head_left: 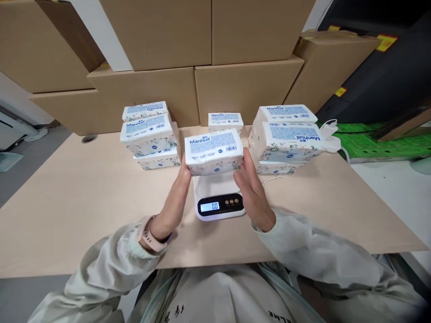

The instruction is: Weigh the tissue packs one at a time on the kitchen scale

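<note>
Between my two hands is a white and blue tissue pack (214, 150) marked "Manhua". My left hand (177, 197) presses its left end, and my right hand (251, 190) grips its right end. Under the pack stands a white digital scale (220, 217), its lit display reading 0.0. The pack hides most of the weighing plate; it seems held above it. Behind it lies another tissue pack (225, 120), partly covered.
Stacked tissue packs stand at the left (148, 134) and right (289, 139) of the table (101, 215). Cardboard boxes (249, 89) form a wall behind. A white cable (271, 179) runs right of the scale. A green crate (370, 141) is at far right.
</note>
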Tool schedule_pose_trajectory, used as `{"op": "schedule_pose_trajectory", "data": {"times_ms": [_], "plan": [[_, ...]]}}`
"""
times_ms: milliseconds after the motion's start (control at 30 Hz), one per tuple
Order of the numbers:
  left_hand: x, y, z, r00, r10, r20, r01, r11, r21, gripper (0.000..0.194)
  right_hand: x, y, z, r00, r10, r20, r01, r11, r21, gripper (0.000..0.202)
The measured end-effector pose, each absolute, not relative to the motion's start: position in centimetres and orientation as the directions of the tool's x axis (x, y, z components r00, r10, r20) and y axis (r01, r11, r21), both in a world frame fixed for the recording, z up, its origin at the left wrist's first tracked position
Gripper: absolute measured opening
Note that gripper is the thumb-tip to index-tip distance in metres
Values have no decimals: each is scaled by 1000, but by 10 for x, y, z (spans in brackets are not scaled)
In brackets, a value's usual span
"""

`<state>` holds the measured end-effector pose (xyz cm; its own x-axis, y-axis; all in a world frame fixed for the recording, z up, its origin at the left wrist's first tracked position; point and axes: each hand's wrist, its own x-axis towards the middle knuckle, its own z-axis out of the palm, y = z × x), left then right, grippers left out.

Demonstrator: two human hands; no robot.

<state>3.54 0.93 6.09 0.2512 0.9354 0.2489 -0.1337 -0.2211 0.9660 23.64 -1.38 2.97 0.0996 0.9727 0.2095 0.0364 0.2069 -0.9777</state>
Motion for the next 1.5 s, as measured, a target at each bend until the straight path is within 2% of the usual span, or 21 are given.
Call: {"op": "schedule_pose_trajectory", "data": {"times_ms": [100, 200, 267, 367, 467, 633, 1033, 1500], "plan": [[37, -3, 49, 235, 943, 235, -161, -200, 966, 58, 239, -29, 11, 101, 985, 142, 20, 141, -990, 82], [32, -6, 35, 257, 947, 192, -88, -175, 981, 61, 246, -30, 0, 85, 986, 145, 55, 140, -989, 76], [25, -7, 22, 232, 951, 202, -36, -199, 979, 62, 254, -28, -6, 96, 960, 265, 145, 250, -957, 67], [16, -9, 3, 119, 937, 328, -33, -326, 945, 59, 267, -25, -17, 154, 846, 510, 304, 451, -839, 55], [13, -11, -7, 65, 918, 390, -69, -386, 920, 57, 277, -24, -26, 210, 783, 585, 359, 495, -791, 49], [15, -12, -5, 96, 926, 365, -103, -355, 929, 58, 282, -25, -29, 247, 793, 557, 342, 467, -816, 48], [15, -15, 1, 27, 975, 221, -173, -213, 962, 61, 277, -32, -16, 253, 851, 460, 321, 374, -870, 46], [14, -14, 0, 50, 981, 189, -180, -177, 968, 58, 277, -31, -15, 247, 861, 445, 302, 368, -879, 44]]}}
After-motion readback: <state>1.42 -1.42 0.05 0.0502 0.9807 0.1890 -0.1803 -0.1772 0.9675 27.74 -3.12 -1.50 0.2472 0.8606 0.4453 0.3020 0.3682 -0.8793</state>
